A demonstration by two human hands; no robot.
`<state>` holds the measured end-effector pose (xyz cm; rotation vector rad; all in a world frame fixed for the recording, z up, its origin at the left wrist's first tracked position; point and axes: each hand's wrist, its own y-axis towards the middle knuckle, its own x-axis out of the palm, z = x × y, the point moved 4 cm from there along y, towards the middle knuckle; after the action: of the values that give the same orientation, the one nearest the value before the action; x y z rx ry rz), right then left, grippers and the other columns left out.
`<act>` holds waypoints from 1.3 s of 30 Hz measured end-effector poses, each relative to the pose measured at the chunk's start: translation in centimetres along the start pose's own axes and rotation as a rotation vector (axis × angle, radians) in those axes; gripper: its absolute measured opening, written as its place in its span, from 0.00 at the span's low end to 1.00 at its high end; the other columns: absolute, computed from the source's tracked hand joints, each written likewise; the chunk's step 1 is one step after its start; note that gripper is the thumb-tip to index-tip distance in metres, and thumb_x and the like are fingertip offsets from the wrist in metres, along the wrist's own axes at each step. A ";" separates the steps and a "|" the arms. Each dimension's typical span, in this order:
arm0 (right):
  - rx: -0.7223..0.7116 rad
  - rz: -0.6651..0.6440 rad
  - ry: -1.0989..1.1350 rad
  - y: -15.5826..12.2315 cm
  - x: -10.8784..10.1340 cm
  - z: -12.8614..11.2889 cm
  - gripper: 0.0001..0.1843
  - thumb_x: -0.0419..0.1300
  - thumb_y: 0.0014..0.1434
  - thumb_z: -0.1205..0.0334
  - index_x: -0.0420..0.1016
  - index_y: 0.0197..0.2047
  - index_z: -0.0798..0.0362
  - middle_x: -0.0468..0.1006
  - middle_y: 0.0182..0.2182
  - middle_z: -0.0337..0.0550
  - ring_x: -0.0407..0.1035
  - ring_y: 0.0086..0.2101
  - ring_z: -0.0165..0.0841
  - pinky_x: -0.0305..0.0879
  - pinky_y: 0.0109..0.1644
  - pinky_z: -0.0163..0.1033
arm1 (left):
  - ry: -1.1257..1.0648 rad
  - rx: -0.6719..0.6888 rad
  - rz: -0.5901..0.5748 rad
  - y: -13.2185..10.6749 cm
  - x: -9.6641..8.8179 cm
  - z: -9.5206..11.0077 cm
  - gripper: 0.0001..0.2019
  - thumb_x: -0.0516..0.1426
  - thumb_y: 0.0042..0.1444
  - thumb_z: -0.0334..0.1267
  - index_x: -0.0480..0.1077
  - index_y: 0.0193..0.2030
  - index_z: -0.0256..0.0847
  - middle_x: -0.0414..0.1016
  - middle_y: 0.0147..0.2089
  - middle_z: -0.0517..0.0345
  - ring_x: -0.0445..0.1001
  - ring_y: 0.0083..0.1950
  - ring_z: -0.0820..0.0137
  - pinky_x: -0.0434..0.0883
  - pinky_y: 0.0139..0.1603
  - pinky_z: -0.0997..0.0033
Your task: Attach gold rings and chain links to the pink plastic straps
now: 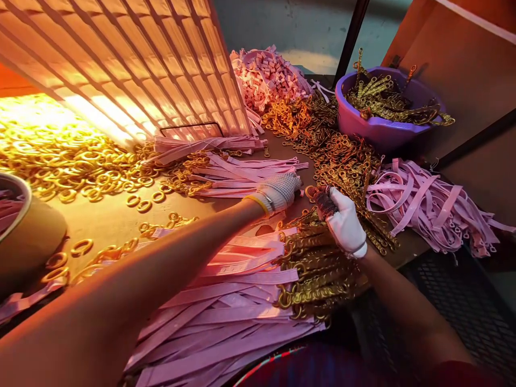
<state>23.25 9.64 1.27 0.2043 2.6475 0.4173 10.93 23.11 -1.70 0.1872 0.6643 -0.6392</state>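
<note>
Both my hands wear white knit gloves. My left hand reaches across the table and rests closed on a bundle of pink straps. My right hand is closed, pinching a small gold ring between its red-tipped fingers, just above a heap of gold clasps. A finished-looking stack of pink straps with gold clasps on their ends lies under my left forearm.
Loose gold rings cover the table's left under bright light. A purple bowl of gold clasps stands at the back right. More pink straps lie right; short pink pieces are piled behind. A round container sits at left.
</note>
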 end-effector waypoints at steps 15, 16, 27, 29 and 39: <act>-0.166 -0.221 -0.304 -0.2 2.5 -3.4 0.11 0.53 0.63 0.67 0.73 0.45 0.53 0.80 0.38 0.45 0.72 0.38 0.36 0.67 0.44 0.39 | -0.304 -0.256 -0.080 -10.8 -4.2 1.9 0.13 0.53 0.58 0.48 0.64 0.30 0.42 0.58 0.17 0.64 0.54 0.15 0.75 0.53 0.14 0.76; -0.169 -0.249 -0.401 -0.3 3.0 -4.1 0.10 0.53 0.62 0.68 0.73 0.44 0.53 0.80 0.37 0.45 0.72 0.37 0.36 0.66 0.42 0.38 | -0.377 -0.289 -0.061 -12.2 -4.4 2.1 0.15 0.54 0.58 0.49 0.63 0.28 0.42 0.57 0.16 0.64 0.53 0.15 0.76 0.52 0.14 0.77; -0.237 -0.402 -1.008 -2.1 6.9 -8.9 0.13 0.54 0.56 0.69 0.71 0.46 0.56 0.78 0.36 0.50 0.74 0.36 0.42 0.59 0.31 0.41 | -0.152 0.007 0.194 -17.8 -3.9 3.5 0.11 0.58 0.56 0.42 0.70 0.26 0.40 0.72 0.23 0.58 0.64 0.24 0.73 0.59 0.23 0.77; -0.229 -0.411 -0.999 -2.2 6.9 -9.0 0.14 0.54 0.57 0.70 0.70 0.47 0.56 0.78 0.37 0.50 0.74 0.37 0.42 0.61 0.34 0.41 | -0.145 0.009 0.143 -18.0 -3.7 3.0 0.11 0.56 0.57 0.42 0.70 0.26 0.40 0.71 0.23 0.58 0.64 0.23 0.73 0.59 0.23 0.77; -0.220 -0.572 -0.989 -2.5 6.8 -9.3 0.17 0.55 0.58 0.70 0.70 0.52 0.57 0.82 0.36 0.50 0.77 0.37 0.42 0.61 0.34 0.39 | -0.371 -0.166 0.051 -19.8 -2.9 1.9 0.17 0.53 0.62 0.50 0.73 0.36 0.37 0.62 0.17 0.65 0.59 0.18 0.75 0.55 0.17 0.77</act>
<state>12.81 6.28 5.60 -0.3361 1.5714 0.2932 -1.86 8.13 2.32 -0.0692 0.3508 -0.5479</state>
